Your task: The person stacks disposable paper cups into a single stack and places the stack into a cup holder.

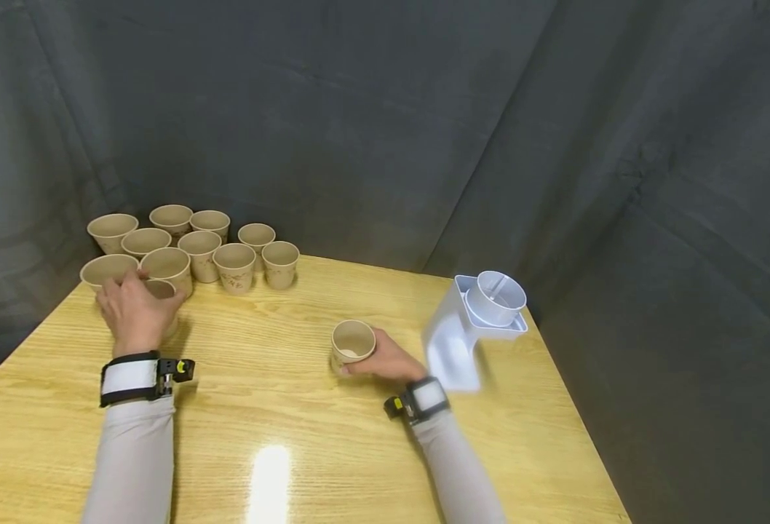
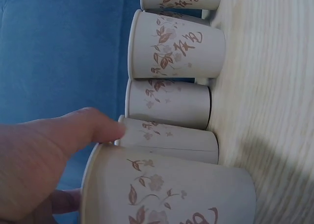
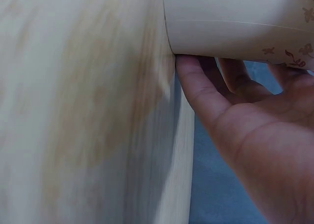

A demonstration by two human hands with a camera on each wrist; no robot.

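My left hand point(image 1: 137, 313) is at the near left of a group of brown paper cups. Its thumb and fingers span the rim of a paper cup point(image 1: 161, 288), which shows flower print in the left wrist view point(image 2: 176, 194). Near the middle of the table, my right hand point(image 1: 388, 358) holds another paper cup point(image 1: 351, 342) by its side, mouth up. Something pale shows at its bottom. In the right wrist view, the thumb and fingers lie low against that cup's wall point(image 3: 230, 30), close to the tabletop.
Several more upright paper cups point(image 1: 235, 269) stand close together at the back left. On the right is a white plastic stand point(image 1: 447, 349) with a round container point(image 1: 496, 298) on top. A dark curtain point(image 1: 332, 131) hangs behind the wooden table point(image 1: 260, 407).
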